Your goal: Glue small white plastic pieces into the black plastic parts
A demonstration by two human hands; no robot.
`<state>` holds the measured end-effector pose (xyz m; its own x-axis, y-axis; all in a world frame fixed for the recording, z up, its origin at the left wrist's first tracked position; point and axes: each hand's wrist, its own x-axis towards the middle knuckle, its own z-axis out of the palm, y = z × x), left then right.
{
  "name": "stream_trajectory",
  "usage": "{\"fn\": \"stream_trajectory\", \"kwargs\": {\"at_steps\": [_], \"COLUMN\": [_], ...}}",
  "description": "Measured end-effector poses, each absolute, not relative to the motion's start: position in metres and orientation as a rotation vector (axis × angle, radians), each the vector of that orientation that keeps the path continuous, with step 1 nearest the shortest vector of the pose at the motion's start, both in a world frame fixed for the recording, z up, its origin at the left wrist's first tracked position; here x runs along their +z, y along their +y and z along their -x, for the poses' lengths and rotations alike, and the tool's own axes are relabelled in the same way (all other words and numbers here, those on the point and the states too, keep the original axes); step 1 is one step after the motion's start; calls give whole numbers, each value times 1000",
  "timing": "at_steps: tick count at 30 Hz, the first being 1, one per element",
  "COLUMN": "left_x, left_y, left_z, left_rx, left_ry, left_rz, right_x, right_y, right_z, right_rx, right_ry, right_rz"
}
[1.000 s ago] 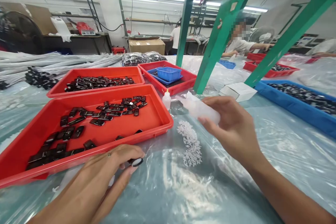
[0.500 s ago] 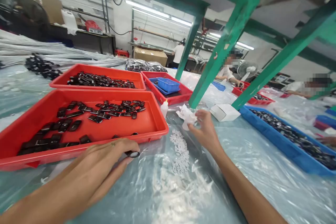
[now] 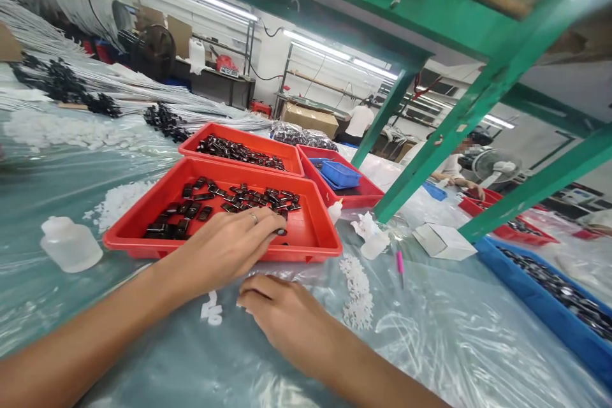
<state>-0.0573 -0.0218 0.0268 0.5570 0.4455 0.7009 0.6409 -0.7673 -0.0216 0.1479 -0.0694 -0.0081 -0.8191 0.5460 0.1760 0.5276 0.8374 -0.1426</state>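
Observation:
My left hand (image 3: 234, 242) reaches over the front rim of the nearer red tray (image 3: 329, 242). A small glossy black part (image 3: 282, 231) shows at its pinched fingertips. Loose parts of the same kind (image 3: 205, 211) are scattered on the tray's floor. Just in front of the tray, my right hand (image 3: 287, 315) hovers low over the plastic-covered table, fingers curled together; whatever they may hold is hidden. To the left of its fingertips lie a few white plastic pieces (image 3: 211, 311). A strip of small white pieces (image 3: 357, 296) lies to its right.
A translucent bottle (image 3: 71, 245) stands left. Behind are another red tray of black parts (image 3: 287, 152) and a blue basket (image 3: 340, 173). Crumpled white tissue (image 3: 370, 233), a pink-handled tool (image 3: 400, 262), a white box (image 3: 444, 241) and a green post (image 3: 430, 153) are right, beside a blue tray (image 3: 530, 293).
My right hand has left the crumpled tissue and come left, near my left hand. The left hand has moved from before the tray to over its rim. The view has swung left.

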Motion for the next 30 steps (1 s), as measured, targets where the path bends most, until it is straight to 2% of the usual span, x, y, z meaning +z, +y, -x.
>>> {"fn": "stream_trajectory", "kwargs": {"at_steps": [10, 15, 18, 30], "left_x": [18, 16, 14, 7], "left_y": [-34, -39, -45, -65], "left_z": [47, 45, 42, 28], "left_rx": [-1138, -1197, -1253, -1343], "left_ry": [-1029, -1068, -1039, -1119], "left_rz": [2734, 2783, 2841, 3010], "right_x": [-30, 6, 28, 24], "right_y": [-62, -74, -77, -86], "right_z": [-142, -182, -198, -182], "right_rx": [-99, 163, 179, 244], "right_ry": [-2671, -2123, -1829, -1743], "right_rz": [784, 771, 750, 728]}}
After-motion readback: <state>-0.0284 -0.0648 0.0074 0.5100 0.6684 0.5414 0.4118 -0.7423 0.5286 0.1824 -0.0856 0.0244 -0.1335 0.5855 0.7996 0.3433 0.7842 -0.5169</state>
